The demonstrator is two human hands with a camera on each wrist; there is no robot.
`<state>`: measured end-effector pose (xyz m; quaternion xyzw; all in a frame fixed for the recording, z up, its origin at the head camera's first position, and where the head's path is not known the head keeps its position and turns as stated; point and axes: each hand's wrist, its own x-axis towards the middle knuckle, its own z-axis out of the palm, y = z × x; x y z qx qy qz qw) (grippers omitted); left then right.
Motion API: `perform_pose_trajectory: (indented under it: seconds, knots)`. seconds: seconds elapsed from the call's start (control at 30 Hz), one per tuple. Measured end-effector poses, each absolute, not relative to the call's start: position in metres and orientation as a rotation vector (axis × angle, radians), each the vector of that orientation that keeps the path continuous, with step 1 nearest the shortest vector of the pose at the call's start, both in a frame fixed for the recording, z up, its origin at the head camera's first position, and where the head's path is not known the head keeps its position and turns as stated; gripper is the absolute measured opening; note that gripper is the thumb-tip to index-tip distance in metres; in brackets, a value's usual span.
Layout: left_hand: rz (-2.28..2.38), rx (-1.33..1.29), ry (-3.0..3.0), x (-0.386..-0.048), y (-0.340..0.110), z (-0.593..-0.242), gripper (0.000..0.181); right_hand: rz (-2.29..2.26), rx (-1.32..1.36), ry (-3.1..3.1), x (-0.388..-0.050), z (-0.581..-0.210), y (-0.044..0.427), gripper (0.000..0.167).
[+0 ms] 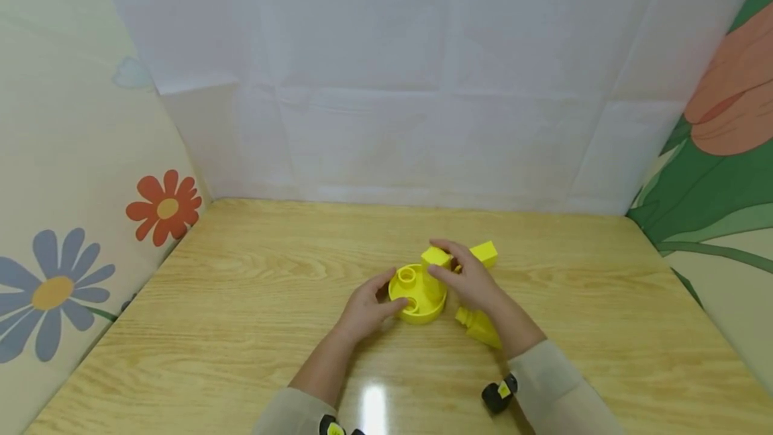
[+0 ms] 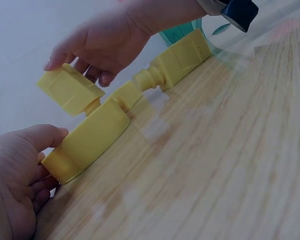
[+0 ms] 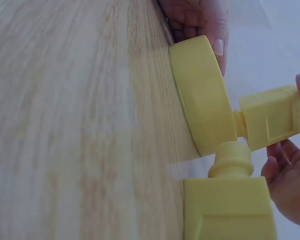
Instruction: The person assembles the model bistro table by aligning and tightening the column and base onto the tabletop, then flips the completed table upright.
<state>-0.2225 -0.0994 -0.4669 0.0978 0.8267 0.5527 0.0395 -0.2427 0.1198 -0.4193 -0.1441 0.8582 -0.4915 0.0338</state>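
right grip (image 1: 473, 280), opened to the block's width, pinches a yellow block (image 1: 436, 258) upright, neck down, over the right of the round tray (image 1: 421, 318). left grip (image 1: 368, 305) holds the tray's wall, roughly midway between the bench (image 1: 241, 327)'s side edges.

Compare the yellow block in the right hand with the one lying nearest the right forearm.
The held block stands upright, neck down; the lying block rests on its side. The right hand grips the held block over the round tray; the lying block is on the table. Both are yellow with narrow necks.
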Motion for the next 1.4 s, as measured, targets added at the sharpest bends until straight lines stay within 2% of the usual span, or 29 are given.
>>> perform_pose_trajectory:
  seconds: [0.5,0.8,1.4]
  knots:
    - [1.692,0.281,2.515,-0.223,-0.100,-0.467,0.070,-1.640,-0.312,2.532,-0.241,-0.422,0.124,0.053]
    - [1.691,0.283,2.519,-0.222,-0.099,-0.466,0.069,-1.790,-0.350,2.439,-0.243,-0.426,0.128,0.045]
    - [1.725,0.311,2.525,-0.221,-0.098,-0.466,0.069,-1.759,-0.305,2.364,-0.243,-0.433,0.137,0.059]
